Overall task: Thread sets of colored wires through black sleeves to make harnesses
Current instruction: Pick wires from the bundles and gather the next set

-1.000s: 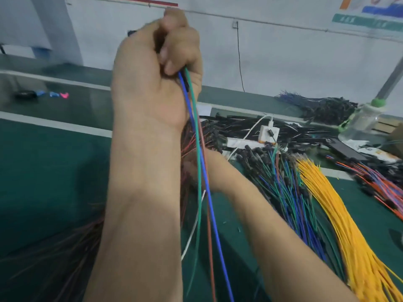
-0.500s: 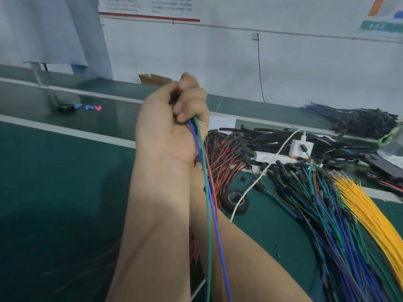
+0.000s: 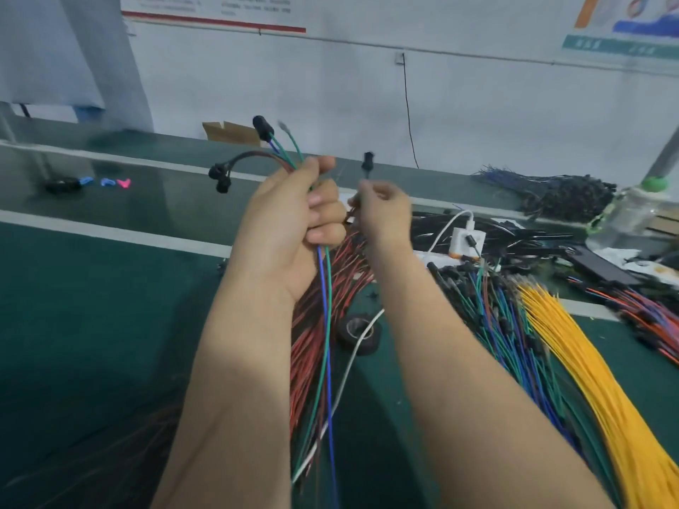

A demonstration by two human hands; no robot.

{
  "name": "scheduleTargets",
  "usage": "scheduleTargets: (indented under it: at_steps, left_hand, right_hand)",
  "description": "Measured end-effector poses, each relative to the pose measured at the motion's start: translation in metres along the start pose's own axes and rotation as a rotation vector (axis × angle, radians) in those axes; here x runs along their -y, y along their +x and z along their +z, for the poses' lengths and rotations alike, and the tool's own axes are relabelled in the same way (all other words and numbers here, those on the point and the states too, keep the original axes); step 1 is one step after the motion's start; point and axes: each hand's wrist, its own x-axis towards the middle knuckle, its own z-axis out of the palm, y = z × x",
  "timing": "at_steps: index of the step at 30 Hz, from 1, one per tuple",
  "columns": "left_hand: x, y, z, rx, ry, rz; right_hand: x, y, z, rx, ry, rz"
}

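Observation:
My left hand point(image 3: 294, 222) grips a bunch of coloured wires point(image 3: 325, 325), blue, green and red, which hang down below the fist. Above the fist the wire ends fan out; some carry black sleeves point(image 3: 261, 128), and two more black sleeves point(image 3: 219, 177) curve out to the left. One green end is bare. My right hand point(image 3: 382, 211) is raised beside the left one and pinches a single wire that has a small black sleeve point(image 3: 367, 163) at its top. The two hands are close together but apart.
On the green table point(image 3: 92, 306) lie a red wire pile point(image 3: 341, 273), a black tape roll point(image 3: 360, 332), a blue-green wire bundle point(image 3: 503, 317), yellow wires point(image 3: 595, 380), a white charger point(image 3: 466, 240) among black sleeves, and a bottle point(image 3: 639, 211) at far right.
My left hand has come lower and the wire ends with sleeves now show above it. My right hand has risen from behind the left arm and now pinches a sleeved wire beside it.

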Motion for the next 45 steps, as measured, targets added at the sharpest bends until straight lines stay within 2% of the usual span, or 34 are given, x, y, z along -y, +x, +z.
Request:
scheduleTargets:
  at_steps: [3,6,8,10,13,16,20,22,24,26,28,30,31,33,38,41,45]
  left_hand:
    - [0.01,0.002,0.012,-0.016,0.116,0.028]
    - [0.023,0.002,0.028,-0.045,0.315,0.069]
    - [0.032,0.002,0.038,-0.041,0.411,0.082]
    - [0.039,0.0,0.05,-0.032,0.417,0.073]
    - [0.06,-0.005,0.078,0.07,0.355,-0.034]
    - [0.096,-0.015,0.11,0.228,0.441,-0.236]
    - [0.141,-0.031,0.135,0.308,0.482,-0.41]
    - [0.147,-0.035,0.139,0.31,0.285,-0.529]
    - [0.136,-0.035,0.142,0.294,-0.085,-0.609]
    - [0.115,-0.032,0.146,0.282,-0.498,-0.597]
    - [0.091,-0.031,0.151,0.345,-0.816,-0.531]
    - [0.075,-0.033,0.153,0.386,-0.903,-0.47]
    - [0.074,-0.033,0.151,0.372,-0.865,-0.448]
    - [0.083,-0.03,0.146,0.321,-0.713,-0.454]
    - [0.14,-0.016,0.131,0.171,-0.24,-0.533]
    - [0.169,-0.012,0.125,0.119,-0.114,-0.581]
    - [0.194,-0.01,0.129,0.044,-0.083,-0.624]
  right_hand:
    - [0.031,0.01,-0.069,-0.23,0.315,-0.121]
    - [0.051,0.007,-0.144,-0.306,0.616,-0.114]
    - [0.059,0.003,-0.181,-0.26,0.872,-0.101]
    - [0.069,-0.003,-0.215,-0.105,0.982,-0.084]
    - [0.066,-0.015,-0.234,0.022,0.66,-0.004]
    - [0.049,-0.027,-0.223,-0.012,0.274,0.038]
    - [0.022,-0.037,-0.23,0.007,0.005,0.04]
    - [0.011,-0.037,-0.247,-0.037,-0.063,0.027]
    - [-0.002,-0.033,-0.267,-0.139,-0.127,0.032]
    - [-0.022,-0.034,-0.287,-0.246,-0.417,0.07]
    - [-0.05,-0.038,-0.301,-0.259,-0.815,0.213]
    - [-0.078,-0.048,-0.306,-0.246,-1.043,0.403]
    - [-0.089,-0.051,-0.305,-0.253,-1.07,0.456]
    - [-0.103,-0.054,-0.303,-0.296,-1.033,0.43]
    - [-0.106,-0.049,-0.305,-0.439,-0.785,0.365]
    - [-0.102,-0.05,-0.309,-0.483,-0.659,0.339]
    - [-0.096,-0.052,-0.311,-0.575,-0.575,0.281]
